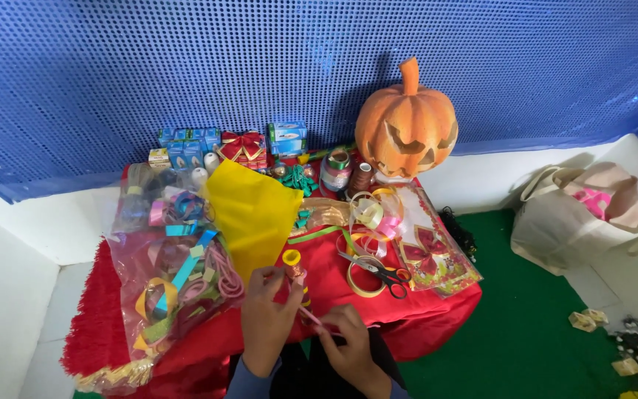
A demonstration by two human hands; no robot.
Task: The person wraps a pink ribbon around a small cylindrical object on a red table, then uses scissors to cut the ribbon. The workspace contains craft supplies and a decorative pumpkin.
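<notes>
My left hand is at the front edge of the red cloth, fingers closed around a small brown bottle with a yellow cap. My right hand is just below and to the right, pinching a thin pink ribbon strip that runs up toward the bottle. A yellow sheet lies just beyond my left hand. Scissors with black and orange handles rest on a tape ring to the right.
A clear bag of coloured ribbons lies left. An orange carved pumpkin stands at the back, with blue boxes, ribbon spools and a bow packet. A beige tote bag sits on the green floor at right.
</notes>
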